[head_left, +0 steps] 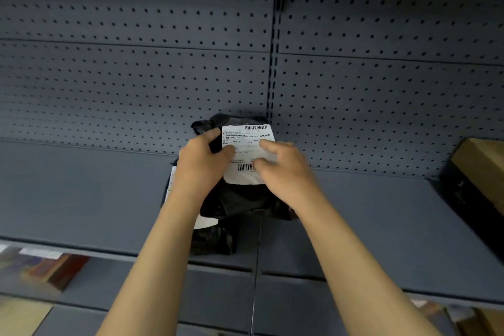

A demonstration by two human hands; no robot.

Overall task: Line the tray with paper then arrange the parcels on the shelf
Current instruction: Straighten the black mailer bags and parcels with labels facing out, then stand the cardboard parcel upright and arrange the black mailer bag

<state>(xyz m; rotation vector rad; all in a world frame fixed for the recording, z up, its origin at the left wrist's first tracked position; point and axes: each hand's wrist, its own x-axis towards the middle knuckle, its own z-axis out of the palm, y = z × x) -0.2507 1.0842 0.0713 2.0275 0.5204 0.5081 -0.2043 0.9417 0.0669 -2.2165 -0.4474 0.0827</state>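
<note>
Parcels: at least two black plastic parcels are visible. The upper parcel (240,194) carries a white shipping label (246,153) with two barcodes. A second black parcel (215,240) lies beneath it and sticks out toward the shelf's front edge.
Left hand: the left hand (201,158) grips the upper parcel's left edge, thumb on the label.
Right hand: the right hand (283,169) presses on the label's right side, fingers curled against the upper parcel.
Hands together: close to each other, both on the upper parcel.
Boxes: one cardboard box (482,169) sits well to the right of the upper parcel, cut off by the frame.
Surface: a grey metal shelf (81,194) bears the parcels.
Room: a grey pegboard back panel (136,76) rises behind the upper parcel; below the shelf, blurred coloured items (46,267) show at lower left.
</note>
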